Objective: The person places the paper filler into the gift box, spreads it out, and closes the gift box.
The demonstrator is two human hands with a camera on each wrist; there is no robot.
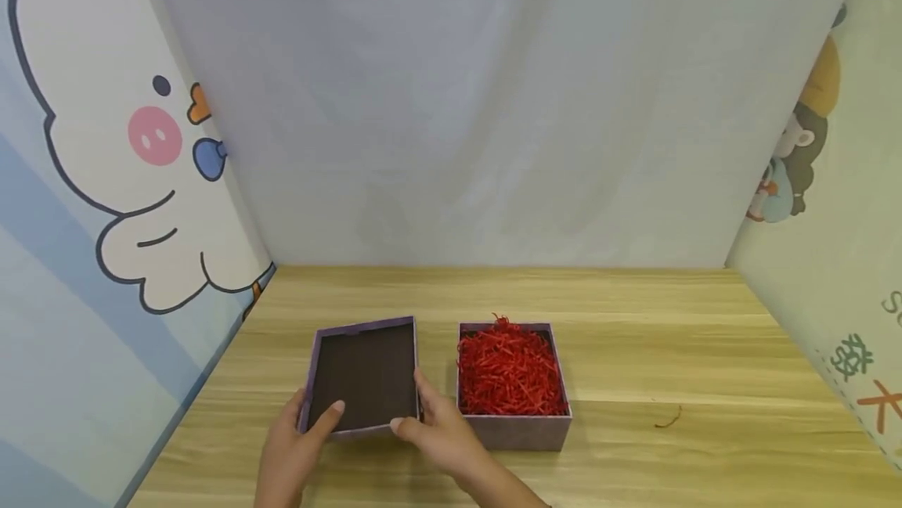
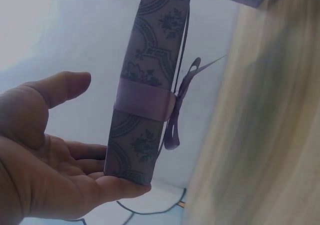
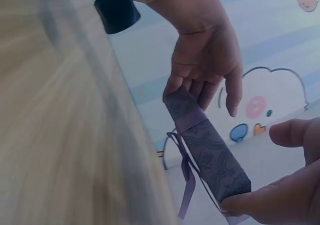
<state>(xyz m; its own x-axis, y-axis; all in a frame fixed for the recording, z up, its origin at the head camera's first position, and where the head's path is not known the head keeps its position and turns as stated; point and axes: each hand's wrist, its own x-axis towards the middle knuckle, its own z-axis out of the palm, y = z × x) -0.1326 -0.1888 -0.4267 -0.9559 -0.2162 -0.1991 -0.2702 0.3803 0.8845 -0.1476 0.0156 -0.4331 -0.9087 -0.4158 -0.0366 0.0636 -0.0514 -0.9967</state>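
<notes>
Both hands hold a square box lid (image 1: 364,375), its dark inside turned up toward the head camera. The left hand (image 1: 292,445) has its fingers round the lid's near left corner, while its thumb stands over the inside. At the near right corner is the right hand (image 1: 447,430), its fingers along the outer side. Both wrist views show the lid's patterned side (image 2: 150,50) with a purple ribbon (image 2: 142,100) and bow, raised off the table. Just right of the lid stands the matching box (image 1: 521,431), heaped with red shredded paper (image 1: 509,371).
A wood-grain table (image 1: 634,336) carries everything. One loose red shred (image 1: 668,419) lies right of the box. A plain pale curtain (image 1: 458,101) hangs behind. Printed cartoon panels close in the left side (image 1: 106,140) and the right side (image 1: 831,257).
</notes>
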